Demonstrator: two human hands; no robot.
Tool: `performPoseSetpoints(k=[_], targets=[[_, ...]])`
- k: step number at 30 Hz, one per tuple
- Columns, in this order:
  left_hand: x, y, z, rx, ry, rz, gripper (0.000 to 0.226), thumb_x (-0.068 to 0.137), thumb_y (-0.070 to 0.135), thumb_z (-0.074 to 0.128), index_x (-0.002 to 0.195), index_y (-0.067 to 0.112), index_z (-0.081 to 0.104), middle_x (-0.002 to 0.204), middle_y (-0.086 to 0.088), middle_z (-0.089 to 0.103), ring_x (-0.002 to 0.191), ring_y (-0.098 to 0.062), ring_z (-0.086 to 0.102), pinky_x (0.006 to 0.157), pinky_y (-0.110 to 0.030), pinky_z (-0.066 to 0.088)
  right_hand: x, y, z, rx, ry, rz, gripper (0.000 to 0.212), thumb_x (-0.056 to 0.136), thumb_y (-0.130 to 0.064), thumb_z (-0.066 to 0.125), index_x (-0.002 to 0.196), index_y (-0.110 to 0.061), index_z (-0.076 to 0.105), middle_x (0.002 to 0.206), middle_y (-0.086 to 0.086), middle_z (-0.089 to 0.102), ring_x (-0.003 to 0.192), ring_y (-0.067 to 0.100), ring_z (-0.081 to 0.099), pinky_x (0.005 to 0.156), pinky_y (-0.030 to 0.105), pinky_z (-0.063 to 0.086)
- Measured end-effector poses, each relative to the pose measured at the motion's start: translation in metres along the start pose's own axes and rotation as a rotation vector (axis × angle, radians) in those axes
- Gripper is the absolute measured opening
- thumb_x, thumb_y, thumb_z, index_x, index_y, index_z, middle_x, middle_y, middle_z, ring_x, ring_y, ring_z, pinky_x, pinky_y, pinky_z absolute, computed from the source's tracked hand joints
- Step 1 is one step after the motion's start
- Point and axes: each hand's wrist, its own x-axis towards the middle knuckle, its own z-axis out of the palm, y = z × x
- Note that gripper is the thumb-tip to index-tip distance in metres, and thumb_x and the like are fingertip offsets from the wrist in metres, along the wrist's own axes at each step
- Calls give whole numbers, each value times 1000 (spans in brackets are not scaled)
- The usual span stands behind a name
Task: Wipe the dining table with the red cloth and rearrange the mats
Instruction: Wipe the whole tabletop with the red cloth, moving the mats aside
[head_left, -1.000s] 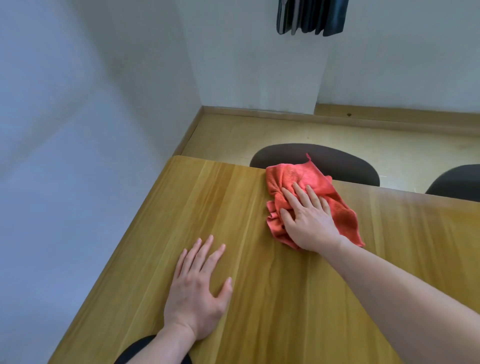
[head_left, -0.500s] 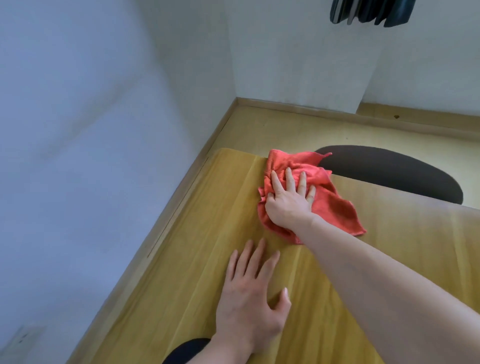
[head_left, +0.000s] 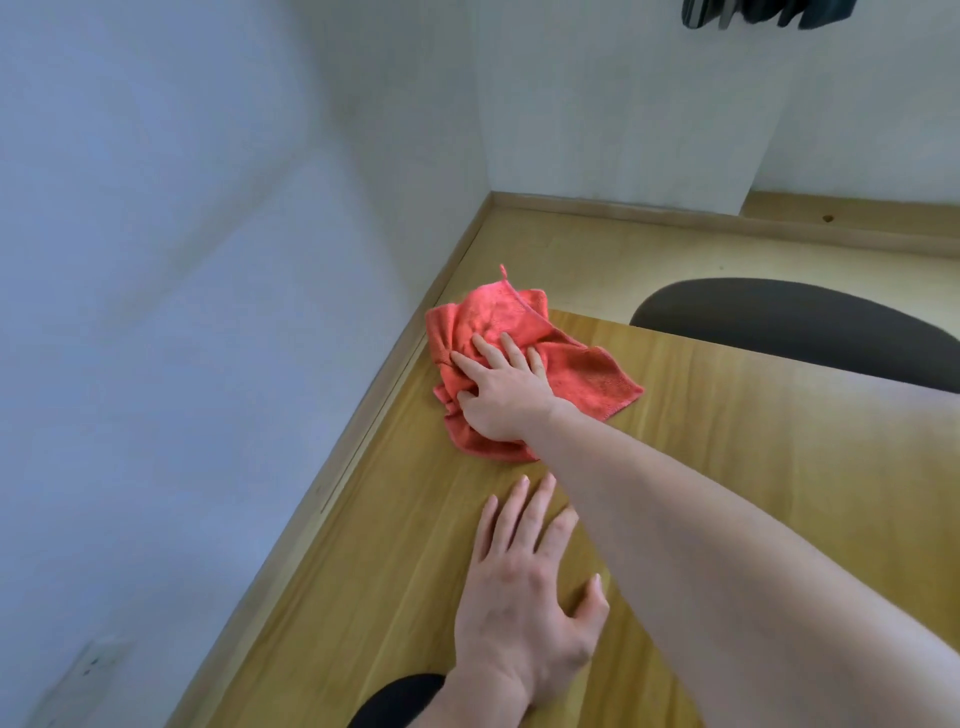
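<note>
While right hand (head_left: 501, 397) presses cloth (head_left: 488, 322), chair (head_left: 795, 327) behind

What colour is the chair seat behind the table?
The chair seat is dark grey, almost black, plain with no pattern; the head view shows it best.

It looked like a plain dining corner in a home or small flat. A wooden desk (head_left: 727, 493) with a pale grain stood close against a bare white wall (head_left: 182, 260), and a dark rounded chair back (head_left: 795, 327) was tucked in at its far side. The floor (head_left: 597, 260) was light wood with a matching skirting board (head_left: 623, 210), and a wall socket (head_left: 96, 662) sat low on the wall.
</note>
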Motion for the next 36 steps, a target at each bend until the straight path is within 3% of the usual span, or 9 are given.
performPoseSetpoints(k=[7,12,23,30,36], targets=[[-2,8,-3,27,33,-16,69,92,61,40,157,41,28,166,18,18,155,-1,-2,129,-37,4,-67,62,13,61,147,10,58,103,-48,30,160,-40,21,170,-10,7,157,21,-8,125,49,-8],[-1,6,-2,65,21,-11,68,93,62,38,157,41,29,169,19,8,155,0,-7,129,-38,5,-124,117,6,51,190,84,58,103,-51,26,160,-41,17,170,-13,5,157,17,-10,126,48,-8],[-2,6,1,64,18,-25,67,95,61,33,158,42,23,168,20,6,154,2,-6,129,-37,3,-241,217,-8,0,274,306,57,104,-55,21,160,-43,13,169,-17,3,156,11,-12,127,44,-6],[-1,4,2,73,23,-15,67,96,62,32,158,41,21,169,19,6,155,0,-6,129,-38,3,-241,209,-4,0,300,467,57,104,-51,23,160,-43,14,170,-14,2,156,15,-12,126,48,-7],[0,3,1,77,14,-14,68,96,63,29,159,42,17,169,18,1,155,-1,-11,129,-40,2,-202,166,1,81,257,635,62,104,-47,21,162,-38,2,170,-3,-13,154,27,-22,122,55,-14]])
